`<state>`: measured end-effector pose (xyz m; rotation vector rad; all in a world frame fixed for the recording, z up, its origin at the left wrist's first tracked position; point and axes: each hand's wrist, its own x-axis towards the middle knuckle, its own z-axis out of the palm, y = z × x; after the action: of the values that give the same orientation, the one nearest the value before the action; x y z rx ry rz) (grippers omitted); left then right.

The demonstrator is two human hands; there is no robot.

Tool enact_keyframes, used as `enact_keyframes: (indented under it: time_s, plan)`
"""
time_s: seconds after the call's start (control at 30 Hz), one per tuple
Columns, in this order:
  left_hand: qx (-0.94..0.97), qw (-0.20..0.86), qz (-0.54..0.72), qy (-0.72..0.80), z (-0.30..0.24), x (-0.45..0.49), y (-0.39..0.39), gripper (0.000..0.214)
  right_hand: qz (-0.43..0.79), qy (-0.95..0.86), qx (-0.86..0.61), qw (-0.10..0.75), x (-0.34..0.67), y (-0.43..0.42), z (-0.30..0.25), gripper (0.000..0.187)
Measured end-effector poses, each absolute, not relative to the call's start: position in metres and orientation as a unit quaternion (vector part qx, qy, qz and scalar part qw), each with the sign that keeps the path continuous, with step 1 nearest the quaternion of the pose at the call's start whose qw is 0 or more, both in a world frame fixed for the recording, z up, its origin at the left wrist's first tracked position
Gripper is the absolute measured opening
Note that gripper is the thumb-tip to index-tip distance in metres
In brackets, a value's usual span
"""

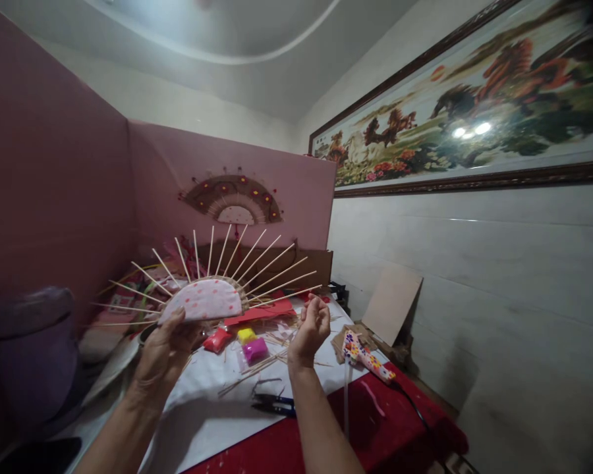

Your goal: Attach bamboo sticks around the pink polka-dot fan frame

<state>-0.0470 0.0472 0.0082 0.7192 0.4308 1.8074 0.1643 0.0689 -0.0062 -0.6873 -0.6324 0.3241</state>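
Observation:
My left hand (165, 345) holds up a half-made fan (205, 299): a pink dotted half-disc with several thin bamboo sticks fanning out from it. The fingers grip the half-disc's lower left edge. My right hand (310, 328) is raised beside the fan's right side, fingers curled near the tip of the lowest right stick (296, 293); whether it pinches the stick I cannot tell. Below the hands, on white paper (202, 408), lie red (217, 340), yellow (246, 334) and magenta (255, 349) packets and loose sticks.
A finished brown fan (234, 197) hangs on the pink partition behind. Small snips (274, 403) lie on the paper's edge. A patterned glue gun (368, 359) with a black cord rests on the red tablecloth (375, 434). Cardboard (390, 303) leans against the right wall.

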Motion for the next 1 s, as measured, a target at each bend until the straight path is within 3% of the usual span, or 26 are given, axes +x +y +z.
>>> enact_keyframes:
  time_s: [0.57, 0.83, 1.0]
  plan:
    - [0.299, 0.541, 0.763, 0.189, 0.0146, -0.0416, 0.0429, 0.014, 0.151, -0.285, -0.360, 0.876, 0.1645, 0.0636, -0.0002, 0.020]
    - [0.312, 0.529, 0.765, 0.195, 0.0149, -0.0439, 0.0415, 0.010, 0.218, -0.172, -0.323, 0.905, 0.1708, 0.0714, -0.0029, 0.021]
    - [0.308, 0.528, 0.768, 0.193, 0.0138, -0.0437, 0.0427, 0.013, 0.219, -0.227, -0.280, 0.907, 0.1680, 0.0678, 0.0010, 0.027]
